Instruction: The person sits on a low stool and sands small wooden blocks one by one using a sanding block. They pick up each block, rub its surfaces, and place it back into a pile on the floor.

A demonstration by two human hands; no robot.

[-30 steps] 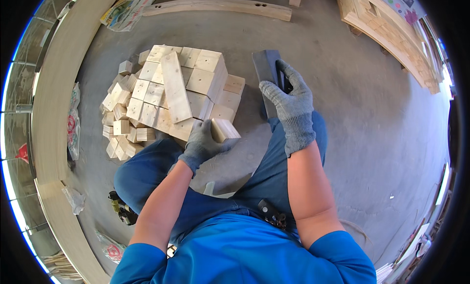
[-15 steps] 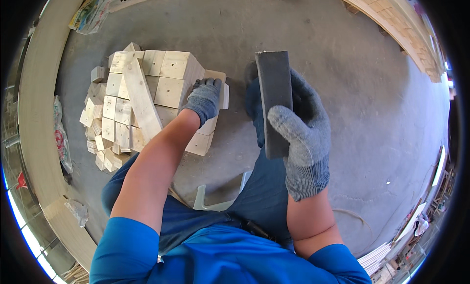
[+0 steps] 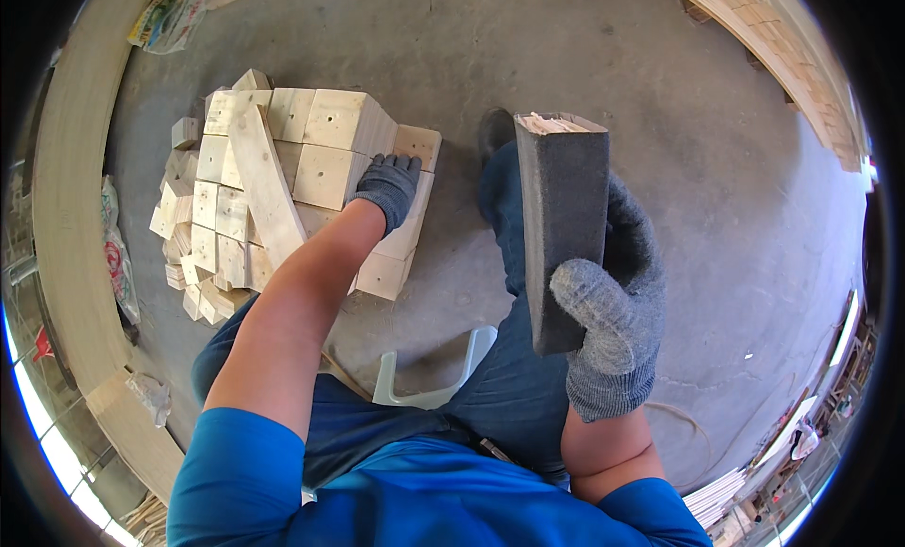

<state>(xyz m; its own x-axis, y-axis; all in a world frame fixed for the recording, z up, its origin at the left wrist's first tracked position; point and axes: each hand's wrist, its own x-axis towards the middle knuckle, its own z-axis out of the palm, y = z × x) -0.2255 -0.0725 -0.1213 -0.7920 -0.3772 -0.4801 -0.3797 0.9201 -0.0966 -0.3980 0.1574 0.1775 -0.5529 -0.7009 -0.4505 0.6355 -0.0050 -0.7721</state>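
While gloved fingers (image 3: 589, 297) wrap a sanding block (image 3: 563, 226), grey concrete floor (image 3: 716, 170) lies dusty.

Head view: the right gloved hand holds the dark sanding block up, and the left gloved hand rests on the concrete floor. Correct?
Not quite. In the head view the left gloved hand rests on the pile of wooden blocks, not the floor. The right gloved hand does hold the dark sanding block up.

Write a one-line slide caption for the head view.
Gloved left hand rests on stacked wood blocks while the gloved right hand grips a dark sanding block.
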